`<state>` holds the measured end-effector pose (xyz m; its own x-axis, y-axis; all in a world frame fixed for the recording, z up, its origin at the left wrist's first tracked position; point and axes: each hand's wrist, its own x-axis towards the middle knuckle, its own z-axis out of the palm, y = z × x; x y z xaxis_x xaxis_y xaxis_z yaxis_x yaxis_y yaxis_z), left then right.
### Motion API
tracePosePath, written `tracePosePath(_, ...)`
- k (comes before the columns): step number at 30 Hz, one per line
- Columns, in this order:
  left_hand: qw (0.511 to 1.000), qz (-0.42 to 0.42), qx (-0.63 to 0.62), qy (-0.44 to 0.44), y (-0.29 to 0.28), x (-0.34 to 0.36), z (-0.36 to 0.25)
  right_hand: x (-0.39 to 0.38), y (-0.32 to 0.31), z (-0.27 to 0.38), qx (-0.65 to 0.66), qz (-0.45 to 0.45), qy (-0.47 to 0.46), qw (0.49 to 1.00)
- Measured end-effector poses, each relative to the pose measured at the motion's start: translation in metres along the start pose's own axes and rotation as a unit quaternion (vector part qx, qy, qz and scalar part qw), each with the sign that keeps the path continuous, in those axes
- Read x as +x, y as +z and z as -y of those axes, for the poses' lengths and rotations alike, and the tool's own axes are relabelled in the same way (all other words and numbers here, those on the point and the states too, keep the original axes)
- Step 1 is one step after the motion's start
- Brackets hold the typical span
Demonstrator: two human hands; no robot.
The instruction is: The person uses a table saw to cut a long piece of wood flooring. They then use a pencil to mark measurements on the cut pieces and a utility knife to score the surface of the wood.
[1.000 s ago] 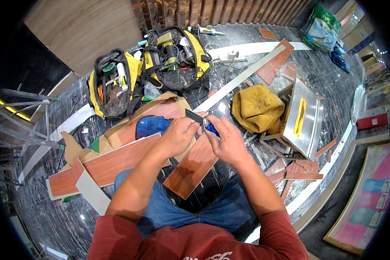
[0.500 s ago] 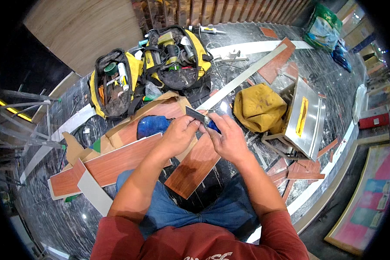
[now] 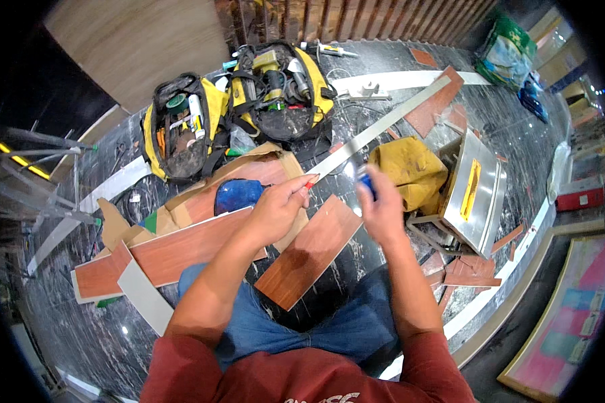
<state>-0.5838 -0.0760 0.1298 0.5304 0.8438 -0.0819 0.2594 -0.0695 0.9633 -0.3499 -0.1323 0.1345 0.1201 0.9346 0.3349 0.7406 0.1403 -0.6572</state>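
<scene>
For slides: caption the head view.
Amid planks, left hand pinches a small red item, right hand holds a blurred blue thing.

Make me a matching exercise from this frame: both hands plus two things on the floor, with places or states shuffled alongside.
1. Right hand
2. Mustard cloth bag
3. Left hand
4. Green sack

A. Small red item at its fingertips
B. Near the picture's upper right
C. Gripping a blurred blue tool
D. Beside the silver-topped machine

Pairs: 1-C, 2-D, 3-A, 4-B
</scene>
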Motion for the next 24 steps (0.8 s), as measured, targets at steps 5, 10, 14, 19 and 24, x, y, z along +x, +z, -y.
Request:
tracePosePath(5,0.995,0.041,-0.024,-0.086,0.001,0.008,-0.002,-0.009,0.016,0.036,0.017,0.105,-0.041,0.994)
tracePosePath(10,0.999,0.03,0.026,-0.028,0.007,0.006,-0.004,-0.011,0.015,0.031,-0.001,0.11,-0.047,0.993)
tracePosePath(14,1.0,0.025,0.01,0.007,0.008,0.002,-0.002,0.0,0.012,-0.008,-0.007,-0.011,0.058,0.998)
tracePosePath(19,0.999,0.032,-0.032,-0.02,0.008,0.007,0.008,-0.011,0.011,0.009,0.025,0.034,-0.055,0.998)
tracePosePath(24,0.998,0.065,-0.008,-0.021,0.011,0.014,0.023,-0.01,0.013,0.029,0.009,0.125,-0.037,0.991)
